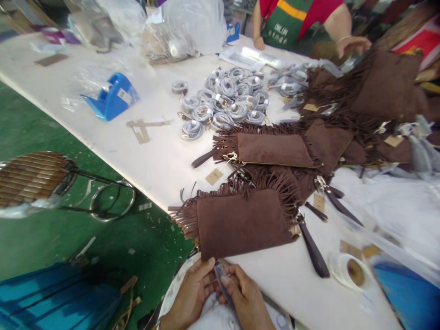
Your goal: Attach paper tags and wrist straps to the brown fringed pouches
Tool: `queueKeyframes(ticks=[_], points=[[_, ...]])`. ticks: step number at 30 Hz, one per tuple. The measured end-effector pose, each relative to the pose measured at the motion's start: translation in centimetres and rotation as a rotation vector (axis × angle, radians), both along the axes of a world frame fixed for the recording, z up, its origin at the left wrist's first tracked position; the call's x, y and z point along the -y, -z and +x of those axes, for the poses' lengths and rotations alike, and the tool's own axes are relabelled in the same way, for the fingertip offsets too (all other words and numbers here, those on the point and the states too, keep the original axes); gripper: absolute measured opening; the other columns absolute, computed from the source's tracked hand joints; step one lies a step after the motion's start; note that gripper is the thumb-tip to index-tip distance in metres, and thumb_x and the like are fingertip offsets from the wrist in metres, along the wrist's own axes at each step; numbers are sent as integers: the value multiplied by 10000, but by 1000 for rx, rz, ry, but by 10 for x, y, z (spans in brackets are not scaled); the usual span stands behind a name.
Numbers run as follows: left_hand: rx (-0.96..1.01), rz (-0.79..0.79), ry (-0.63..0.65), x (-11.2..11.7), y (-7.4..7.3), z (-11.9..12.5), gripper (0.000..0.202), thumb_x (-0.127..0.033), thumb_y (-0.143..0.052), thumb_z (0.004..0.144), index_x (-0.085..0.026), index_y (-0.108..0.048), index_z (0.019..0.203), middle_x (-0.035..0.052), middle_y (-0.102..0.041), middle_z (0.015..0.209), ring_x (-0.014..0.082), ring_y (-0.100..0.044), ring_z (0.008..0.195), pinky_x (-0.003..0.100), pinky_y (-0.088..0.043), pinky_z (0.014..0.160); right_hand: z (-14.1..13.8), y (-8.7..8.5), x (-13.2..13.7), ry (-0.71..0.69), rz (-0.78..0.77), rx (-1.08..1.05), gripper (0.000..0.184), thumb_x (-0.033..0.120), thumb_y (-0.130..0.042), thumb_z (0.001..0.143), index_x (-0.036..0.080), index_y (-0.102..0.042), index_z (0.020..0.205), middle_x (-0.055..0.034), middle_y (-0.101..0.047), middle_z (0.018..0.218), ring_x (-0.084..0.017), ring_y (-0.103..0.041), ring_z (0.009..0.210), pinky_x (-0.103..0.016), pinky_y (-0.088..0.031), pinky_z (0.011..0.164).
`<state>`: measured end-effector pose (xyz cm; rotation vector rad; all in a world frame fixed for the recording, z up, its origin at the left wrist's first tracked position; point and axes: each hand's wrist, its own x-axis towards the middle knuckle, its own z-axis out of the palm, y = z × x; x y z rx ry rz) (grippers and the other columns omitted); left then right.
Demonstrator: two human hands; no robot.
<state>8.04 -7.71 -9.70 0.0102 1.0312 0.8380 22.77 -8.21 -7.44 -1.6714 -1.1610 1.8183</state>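
Observation:
At the near table edge, my left hand (189, 293) pinches the top end of a dark greyish strap (223, 284). My right hand (245, 293) is closed around the same strap a little lower, thumb on top; its lower end runs out of view. It may have a clear plastic wrap, but blur hides this. Just beyond my fingertips lies a brown fringed bag (240, 224) with a dark wrist strap (312, 247) at its right end. Behind it, another fringed bag (273, 149) carries a cardboard tag (214, 176).
Coiled grey straps (227, 98) lie mid-table, with a blue tape dispenser (113, 96) to their left. More brown bags (388, 87) are heaped at right, near a tape roll (350, 270). A co-worker in a green apron (285, 23) stands opposite. A stool (34, 178) is at left.

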Motion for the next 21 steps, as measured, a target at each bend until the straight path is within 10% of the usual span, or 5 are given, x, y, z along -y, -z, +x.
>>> queueKeyframes(ticks=[12,21], points=[[132,-14,-35,11,9,-11,198,-211,-631,793,-117,-638,967,120,-671,945,230,-638,869,312,-487,735,-14,11,3,75,10,27,307,440,-436,899,181,-529,1037,-12,-668,656,-200,-656,628,-290,-501,644],[120,8,45,15,12,-8,215,-287,-739,772,-107,-719,888,97,-673,815,163,-617,729,282,-474,762,-16,14,4,59,93,166,347,468,-362,929,193,-536,1049,-88,-704,1010,-209,-663,913,-288,-490,819]])
